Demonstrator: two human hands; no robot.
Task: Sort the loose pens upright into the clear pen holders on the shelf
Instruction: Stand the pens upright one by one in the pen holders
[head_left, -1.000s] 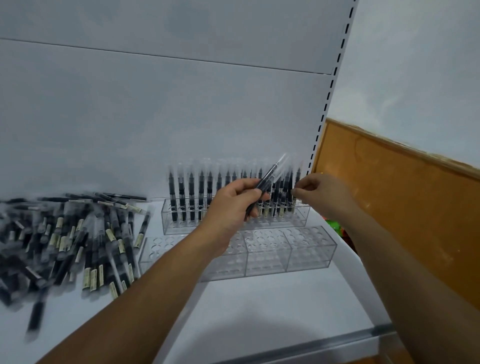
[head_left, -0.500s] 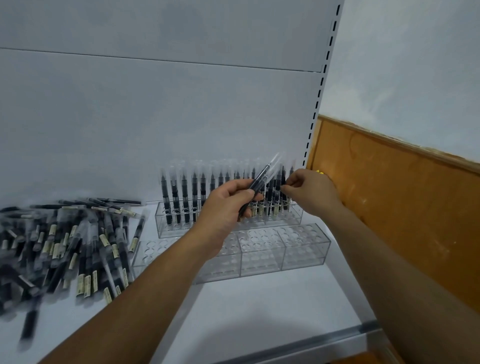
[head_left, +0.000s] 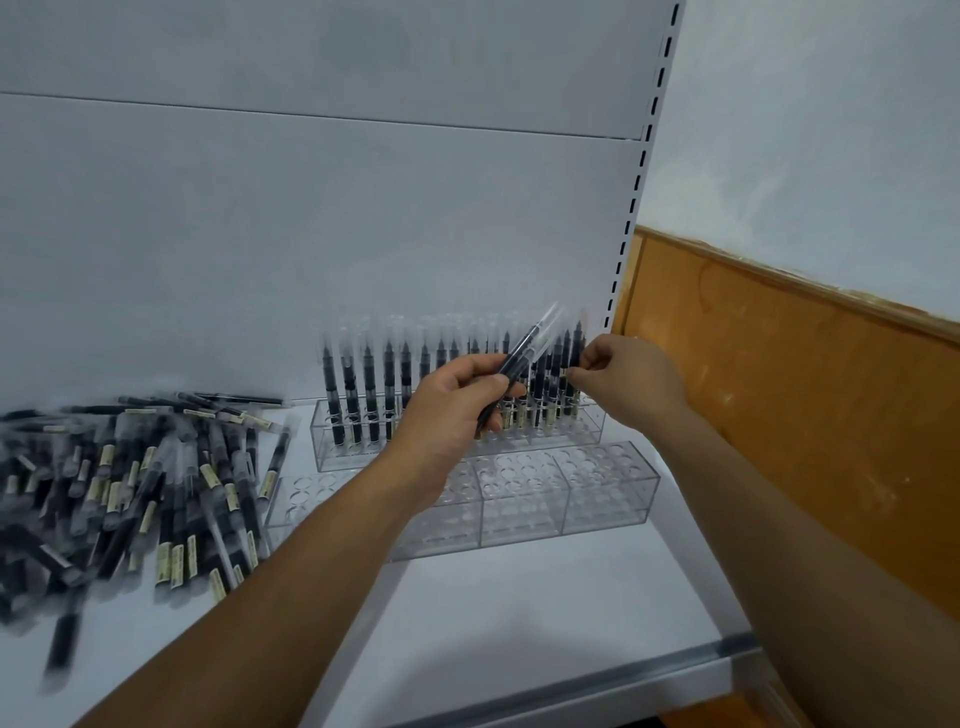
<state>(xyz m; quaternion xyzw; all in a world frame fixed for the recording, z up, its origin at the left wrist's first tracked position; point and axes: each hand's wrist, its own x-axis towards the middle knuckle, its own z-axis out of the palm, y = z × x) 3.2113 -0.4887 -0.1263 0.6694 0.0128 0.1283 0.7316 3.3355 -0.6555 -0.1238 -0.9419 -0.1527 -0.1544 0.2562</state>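
Note:
My left hand (head_left: 457, 405) grips a small bunch of black pens (head_left: 524, 348) with clear caps, tips slanting up to the right. My right hand (head_left: 623, 379) pinches an upright pen (head_left: 574, 358) at the right end of the rear clear holder (head_left: 332, 441), which carries a row of standing pens. A front clear holder (head_left: 608, 488) with round holes stands in front with no pens in it. A heap of loose black pens (head_left: 145, 478) lies on the white shelf (head_left: 519, 613) at the left.
The white back panel rises behind the holders, with a slotted upright (head_left: 631, 208) at its right edge. A brown wooden board (head_left: 805, 405) stands to the right of the shelf. A metal strip (head_left: 623, 675) runs along the shelf's front edge.
Both hands have kept their places by the rear holder, and the view has shifted slightly. My right hand's fingers stay at the rightmost pens.

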